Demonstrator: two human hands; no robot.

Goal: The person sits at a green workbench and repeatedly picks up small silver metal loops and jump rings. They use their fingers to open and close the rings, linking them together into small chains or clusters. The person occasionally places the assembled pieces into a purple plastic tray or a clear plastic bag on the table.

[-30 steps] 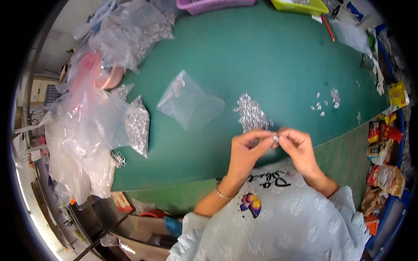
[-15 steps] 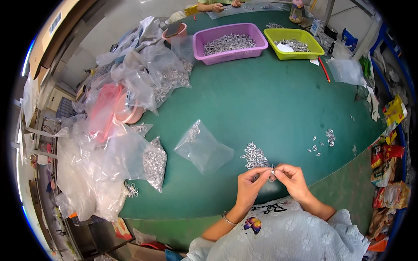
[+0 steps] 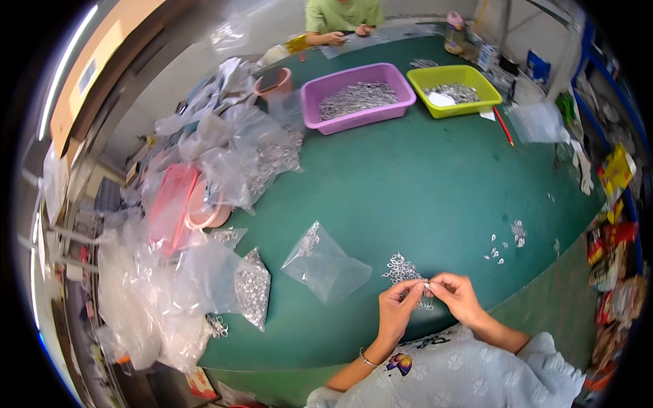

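Left hand (image 3: 396, 309) and right hand (image 3: 457, 298) brought together low in the frame, right of centre, fingertips meeting and pinched on one small metal part (image 3: 426, 286) between them. Both held just above the near edge of the green table (image 3: 422, 177). Directly behind the fingertips, a small heap of silvery metal parts (image 3: 401, 268) lying on the table, touching or nearly touching the hands. Thin bracelet (image 3: 367, 358) on the left wrist; pale flowered sleeves at the bottom edge.

Left of the heap, a clear plastic bag (image 3: 326, 266) lying flat, nearly empty, a few parts in its upper corner. Further left, a fuller bag of metal parts (image 3: 252, 290) standing near the table's lower left edge. Right of the hands, well apart, a scatter of loose parts (image 3: 510, 238).

Along the left side of the frame, a large pile of crumpled clear bags (image 3: 170, 272), with a pink container (image 3: 173, 207) among them. In the upper middle, a purple tub (image 3: 357, 96) holding metal parts, and just beside it on the right a yellow-green tub (image 3: 454, 90) with more. Red pen (image 3: 503, 126) right of the tubs. At the top edge, another person in a green shirt (image 3: 340, 17) working at the far end of the table.
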